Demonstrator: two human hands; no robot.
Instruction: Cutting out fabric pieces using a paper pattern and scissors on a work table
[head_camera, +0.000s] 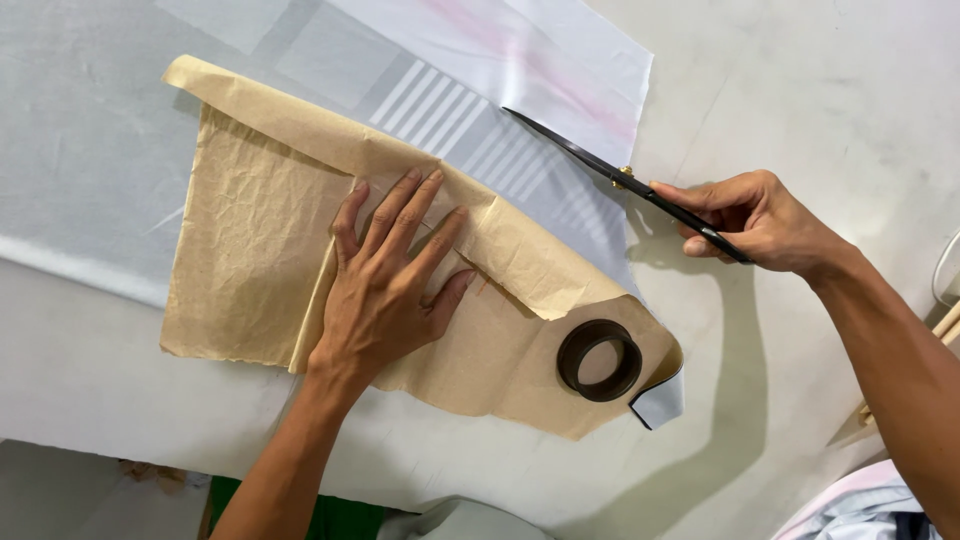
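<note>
My left hand (385, 275) lies flat, fingers spread, on a crumpled brown paper pattern (250, 230) that covers white fabric (520, 55) with grey stripes. My right hand (760, 220) grips the handles of black scissors (600, 165). Their blades point up and to the left along the fabric's edge, just beyond the paper's upper border. A dark ring-shaped weight (600, 360) sits on the paper's lower right corner, where a bit of fabric curls out from under it.
The white table top (820, 90) stretches to the right and along the near edge. Something green (335, 515) shows below the table edge. Pale cloth (860, 505) lies at the bottom right, and a wooden piece (950, 325) at the right border.
</note>
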